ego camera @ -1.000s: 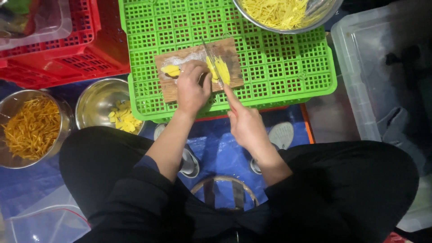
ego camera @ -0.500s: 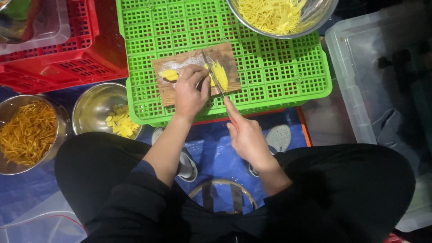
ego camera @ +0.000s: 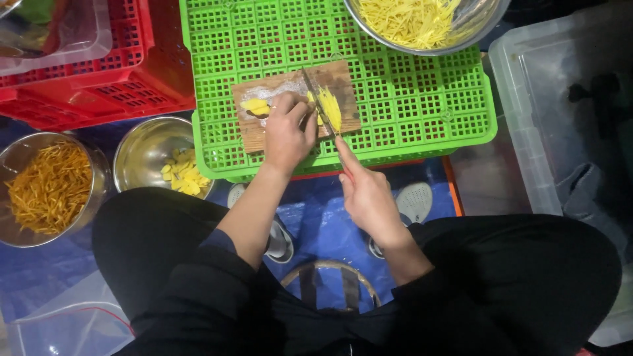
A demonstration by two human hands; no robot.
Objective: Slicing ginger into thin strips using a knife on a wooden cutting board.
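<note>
Item: yellow slices (ego camera: 330,107) on wooden board (ego camera: 295,104), atop green crate (ego camera: 409,112).
Right hand (ego camera: 369,198): closed around knife (ego camera: 318,104), blade angled over the slices.
Left hand (ego camera: 288,132): curled, fingers pressing the stack.
Advice: keep fingertips tucked back, blade cuts thin and even.

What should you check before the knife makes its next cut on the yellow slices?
1. Right hand grips the knife: ok.
2. Left hand presses on the yellow slices: ok.
3. Left fingertips clear of the blade: cannot tell, they sit very close.
4. Wooden cutting board lies flat on the green crate: ok.
5. Spare yellow pieces lie away from the blade: ok.
</note>
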